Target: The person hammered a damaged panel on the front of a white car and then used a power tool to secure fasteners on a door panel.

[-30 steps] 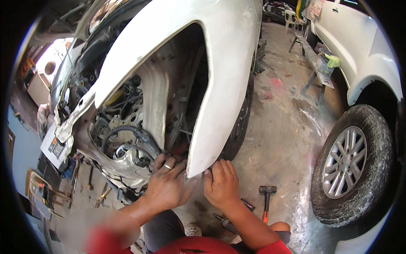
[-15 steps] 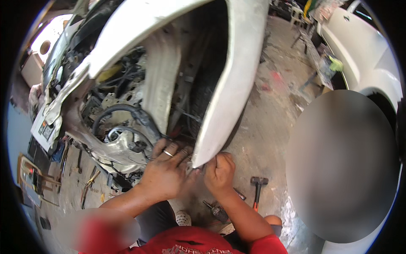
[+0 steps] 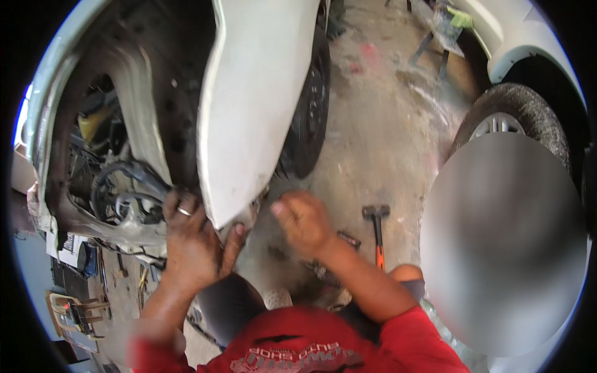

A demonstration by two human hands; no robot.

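Note:
A white car fender [image 3: 249, 99] hangs down before me and narrows to a lower tip. At that tip, my left hand [image 3: 193, 242], wearing a ring, grips the end: its fingers lie on the inner side and its thumb presses on a small metal flange [image 3: 247, 214]. To the right of the fender, apart from it, is my right hand [image 3: 305, 225]. Its fingers are curled in and the thumb points toward the panel; whatever lies inside them is hidden. Left of the fender, a thick black hose [image 3: 134, 169] runs through the exposed engine bay.
On the concrete floor lies a hammer [image 3: 377, 233] with a dark head and orange handle. A dark tool [image 3: 320, 271] is partly behind my right forearm. A dark wheel [image 3: 309, 102] sits beyond the fender. Another white car's tire [image 3: 519, 102] stands at right, beside a large blurred patch.
My right hand has come off the fender's tip and moved to its right. My left hand has shifted onto the tip with its thumb. The view has swung, so the fender sits further left.

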